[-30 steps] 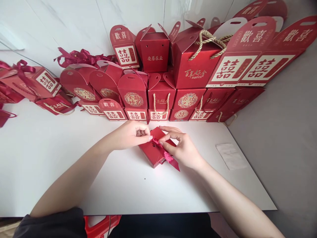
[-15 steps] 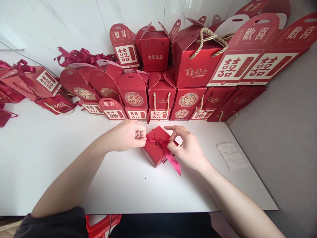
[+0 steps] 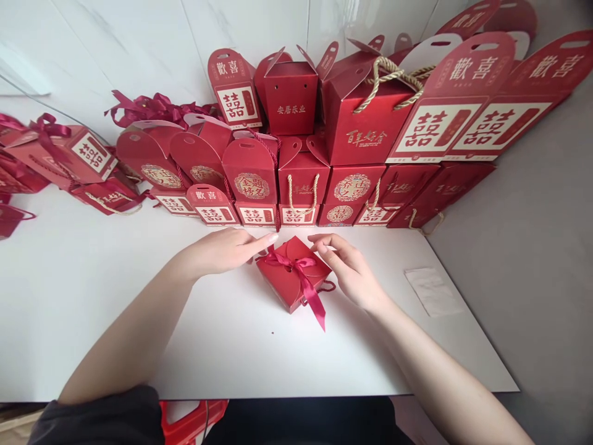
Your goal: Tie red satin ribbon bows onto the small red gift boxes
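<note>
A small red gift box sits on the white table between my hands. A magenta ribbon is tied in a bow across its top, one tail hanging over the near side. A dark red cord loop sticks out at the box's right. My left hand is at the box's left edge, index finger stretched out and nothing seen in it; its other fingers are partly hidden. At the right edge my right hand hovers with fingers loosely apart, off the ribbon.
Stacked red gift boxes line the wall behind, some with rope handles. Magenta ribbon bows lie on top at the left. Ribboned boxes stand far left. A folded white paper lies right, beside the grey side panel.
Both hands have let go of the ribbon. My left hand has unfolded its index finger, and my right has opened its pinch. The bow now lies loose on the box.
</note>
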The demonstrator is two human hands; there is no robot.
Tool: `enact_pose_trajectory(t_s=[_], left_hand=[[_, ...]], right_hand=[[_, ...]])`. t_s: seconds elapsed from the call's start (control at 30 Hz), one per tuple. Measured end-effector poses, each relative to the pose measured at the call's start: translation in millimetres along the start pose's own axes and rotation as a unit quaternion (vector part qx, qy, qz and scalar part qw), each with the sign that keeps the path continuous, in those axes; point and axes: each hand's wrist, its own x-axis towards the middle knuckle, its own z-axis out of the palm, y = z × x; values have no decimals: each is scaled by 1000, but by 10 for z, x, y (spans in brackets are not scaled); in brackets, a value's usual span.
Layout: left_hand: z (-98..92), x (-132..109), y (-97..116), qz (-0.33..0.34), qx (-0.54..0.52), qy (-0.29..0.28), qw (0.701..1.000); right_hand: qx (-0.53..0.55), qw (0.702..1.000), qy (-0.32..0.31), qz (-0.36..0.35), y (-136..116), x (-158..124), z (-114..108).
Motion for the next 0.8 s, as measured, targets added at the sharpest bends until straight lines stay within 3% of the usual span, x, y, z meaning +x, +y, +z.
enact_pose_trajectory(t_s=[0.1,0.3,0.43,0.57,0.67,0.8], left_hand=[[29,51,73,-31,-56,-73,995],[48,107,143,14,-95,32,995],[68,79,205,-14,-64,21,998],[54,60,228,46,-74,14,996],[7,45,217,116,-105,-27,987],[-84,-2,231,196,-107,-136,965]], right_hand=[[-5,1000,8,-13,56,14,18],[-8,1000,23,-16,75,20,18],[-17,999,18,-22,56,10,17],[-24,999,21,-29,41,8,11],[-32,999,24,-35,38,10,6],[-36,998,20,-53,45,11,5]])
